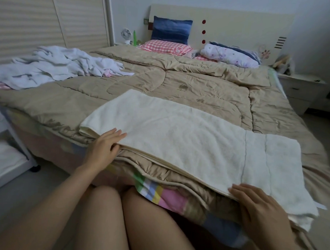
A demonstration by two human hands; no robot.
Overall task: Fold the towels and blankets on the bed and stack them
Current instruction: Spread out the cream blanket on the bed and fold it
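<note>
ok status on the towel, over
Both hands open: left hand, right hand flat on near edge. White towel folded lengthwise on quilt. Unfolded pile far left, nothing blocking.

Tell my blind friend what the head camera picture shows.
A left hand and a right hand rest on the near edge of a long white towel on a tan quilt. A heap of unfolded towels lies far left.
</note>
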